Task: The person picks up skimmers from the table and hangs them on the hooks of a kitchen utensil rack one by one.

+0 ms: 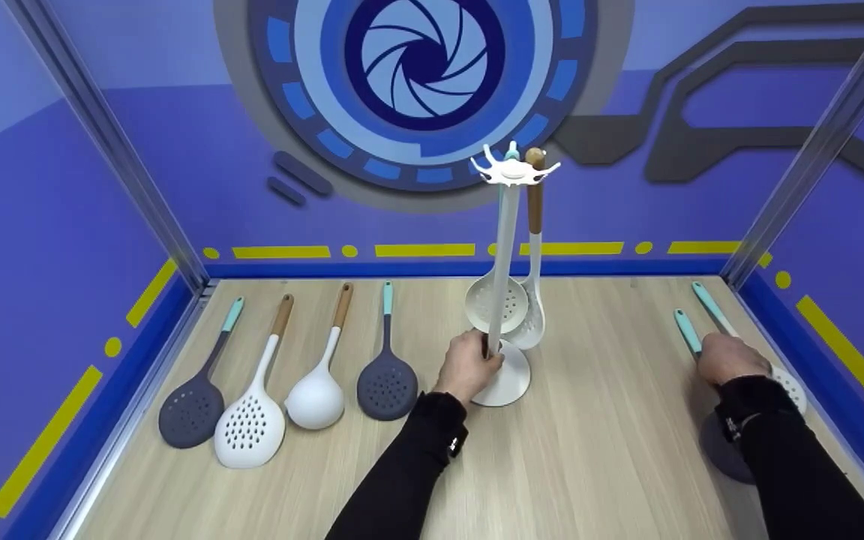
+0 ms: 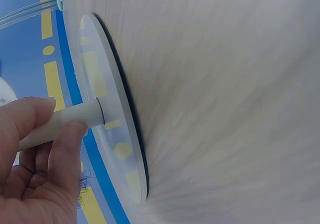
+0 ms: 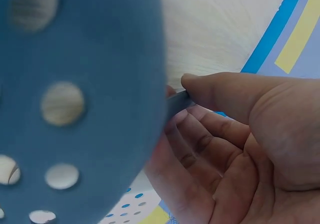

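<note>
My left hand [image 1: 468,366] grips the white pole of a utensil stand [image 1: 505,259] just above its round base [image 2: 125,119]. On the stand hang a light perforated skimmer [image 1: 483,301] and a white slotted spoon with a wooden-look handle [image 1: 535,206]. At the table's right side, my right hand [image 1: 732,358] pinches the neck of a dark grey skimmer [image 1: 728,454] between thumb and fingers. Its teal handle points toward the back. In the right wrist view the holed head [image 3: 115,74] fills the left side, close to the camera.
Beside the right forearm lies a white perforated utensil [image 1: 792,388] with a teal handle, partly hidden. A row on the left holds a dark skimmer [image 1: 192,412], a white skimmer [image 1: 250,431], a white ladle [image 1: 316,401] and another dark skimmer [image 1: 387,390]. Printed walls enclose the wooden table [image 1: 604,450].
</note>
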Available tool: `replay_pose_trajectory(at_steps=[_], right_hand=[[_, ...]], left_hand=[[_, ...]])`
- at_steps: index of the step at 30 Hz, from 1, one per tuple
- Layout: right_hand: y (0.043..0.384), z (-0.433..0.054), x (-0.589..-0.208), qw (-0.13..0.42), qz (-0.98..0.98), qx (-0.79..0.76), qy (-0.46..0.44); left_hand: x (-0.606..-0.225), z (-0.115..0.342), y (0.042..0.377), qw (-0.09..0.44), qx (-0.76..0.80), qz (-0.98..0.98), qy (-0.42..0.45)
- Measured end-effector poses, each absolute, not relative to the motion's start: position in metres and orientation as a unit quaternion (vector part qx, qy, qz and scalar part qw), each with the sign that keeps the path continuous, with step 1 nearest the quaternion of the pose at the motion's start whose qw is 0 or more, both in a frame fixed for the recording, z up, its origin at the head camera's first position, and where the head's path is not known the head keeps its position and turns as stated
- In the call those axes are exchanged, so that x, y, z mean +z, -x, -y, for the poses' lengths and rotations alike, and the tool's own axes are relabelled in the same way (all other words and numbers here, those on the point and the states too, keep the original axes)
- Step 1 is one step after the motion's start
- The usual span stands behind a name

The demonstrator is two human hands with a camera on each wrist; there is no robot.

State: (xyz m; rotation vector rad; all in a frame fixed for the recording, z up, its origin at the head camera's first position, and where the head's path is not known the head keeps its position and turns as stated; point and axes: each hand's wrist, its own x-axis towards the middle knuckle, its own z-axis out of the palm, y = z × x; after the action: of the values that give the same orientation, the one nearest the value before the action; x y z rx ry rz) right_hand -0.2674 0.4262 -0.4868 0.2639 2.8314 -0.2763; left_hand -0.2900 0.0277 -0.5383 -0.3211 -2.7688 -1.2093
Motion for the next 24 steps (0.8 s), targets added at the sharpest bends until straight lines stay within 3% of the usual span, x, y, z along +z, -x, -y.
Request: replay_pose_trajectory(at_steps=[14, 24], right_hand=[[0.268, -0.422, -0.482, 0.146, -0.981, -0.105, -0.078], [0.271, -0.411, -0.477, 0.116, -0.986, -0.106, -0.058]], left_hand=[[-0.539, -0.028, 0.293, 0.041, -0.392, 0.913, 0.102], [-0.538, -0.028, 0.292, 0.041, -0.399, 0.911, 0.099]])
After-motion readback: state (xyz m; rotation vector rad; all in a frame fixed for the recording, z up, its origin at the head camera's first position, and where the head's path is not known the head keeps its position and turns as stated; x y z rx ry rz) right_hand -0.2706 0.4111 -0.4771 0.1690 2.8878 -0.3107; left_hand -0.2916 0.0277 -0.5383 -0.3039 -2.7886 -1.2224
